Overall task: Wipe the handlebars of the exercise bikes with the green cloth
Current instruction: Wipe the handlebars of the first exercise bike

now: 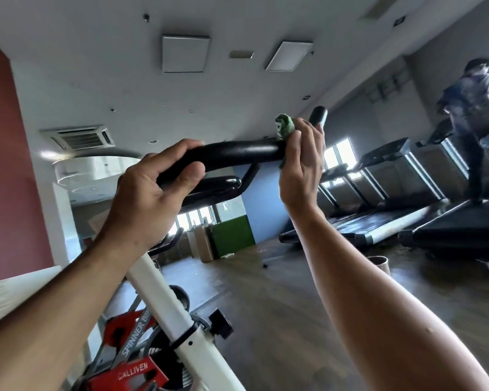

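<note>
A black padded handlebar (237,152) of a white spin bike (164,294) runs across the middle of the view, its tip turning up at the right. My left hand (150,196) grips the bar's near left part, fingers and thumb curled round it. My right hand (302,162) wraps the green cloth (285,126) around the bar just before the upturned end. A bunch of cloth sticks out above my fingers and a corner hangs below the bar.
Red and black parts of the bike frame (133,371) sit low at the left. Treadmills (384,221) line the right side, with a person (472,122) on the far one. A second bike's handlebars (167,238) and a green panel (232,235) stand further back on the wooden floor.
</note>
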